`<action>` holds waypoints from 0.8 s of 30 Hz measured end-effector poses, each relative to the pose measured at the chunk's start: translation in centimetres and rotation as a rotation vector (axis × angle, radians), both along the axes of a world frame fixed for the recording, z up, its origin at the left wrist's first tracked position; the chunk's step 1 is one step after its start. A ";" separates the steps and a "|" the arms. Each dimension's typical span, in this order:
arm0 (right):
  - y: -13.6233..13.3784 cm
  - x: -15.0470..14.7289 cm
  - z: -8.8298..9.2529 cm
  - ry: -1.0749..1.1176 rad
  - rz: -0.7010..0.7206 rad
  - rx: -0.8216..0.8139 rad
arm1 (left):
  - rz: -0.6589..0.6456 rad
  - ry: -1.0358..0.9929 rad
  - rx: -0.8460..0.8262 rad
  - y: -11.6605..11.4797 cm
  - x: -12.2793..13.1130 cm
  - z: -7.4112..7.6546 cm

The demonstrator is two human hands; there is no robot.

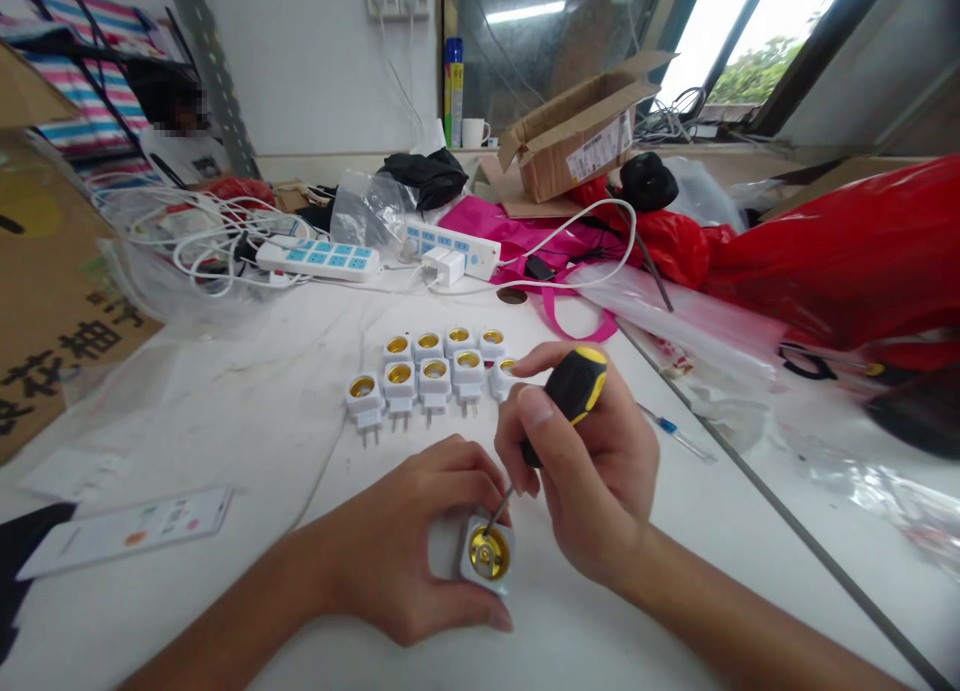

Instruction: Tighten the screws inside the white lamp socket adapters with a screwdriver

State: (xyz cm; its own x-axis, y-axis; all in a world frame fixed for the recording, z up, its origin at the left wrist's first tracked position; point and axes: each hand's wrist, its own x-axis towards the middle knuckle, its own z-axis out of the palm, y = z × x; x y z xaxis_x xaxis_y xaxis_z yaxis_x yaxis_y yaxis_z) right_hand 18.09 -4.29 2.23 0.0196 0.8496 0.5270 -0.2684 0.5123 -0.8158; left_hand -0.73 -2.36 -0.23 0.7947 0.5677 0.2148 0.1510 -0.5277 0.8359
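Note:
My left hand (405, 546) grips a white plug-in lamp socket (469, 561) on the table, thumb at the near side and fingers at the far side. The socket's round brass-coloured opening faces up. Wrapped around a black and yellow screwdriver (568, 396) is my right hand (592, 471). The screwdriver's thin shaft slants down, and its tip is inside the socket's opening; what the tip touches is too small to make out. Beyond my hands, several more white lamp sockets (434, 376) stand in rows, some with plug pins towards me.
Two white power strips (322, 258) and tangled cables lie at the back. A cardboard box (577, 146) stands behind them, with red plastic bags (840, 241) to the right. A printed card (127, 531) lies at left, and a thin blue-and-clear tool (677, 433) at right. A person (184, 141) is far left.

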 end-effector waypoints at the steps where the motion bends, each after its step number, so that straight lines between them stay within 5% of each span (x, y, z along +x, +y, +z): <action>1: 0.0 0.1 -0.3 -0.023 -0.005 0.005 | 0.002 -0.001 0.005 0.0 0.0 0.0; 7: 0.3 0.4 -1.9 -0.074 0.004 0.022 | 0.004 -0.026 0.018 0.2 -0.2 -0.3; 24: 0.7 0.0 -2.2 -0.015 0.142 0.002 | 0.004 -0.004 0.025 0.3 -0.4 -0.2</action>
State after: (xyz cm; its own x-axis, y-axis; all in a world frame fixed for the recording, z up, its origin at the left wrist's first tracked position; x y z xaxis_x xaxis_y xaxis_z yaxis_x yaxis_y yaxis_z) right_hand 18.09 -3.60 -0.01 -0.1088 0.8421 0.5283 -0.3257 0.4719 -0.8193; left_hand -1.08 -2.02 -0.42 0.7918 0.5652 0.2315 0.1500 -0.5475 0.8233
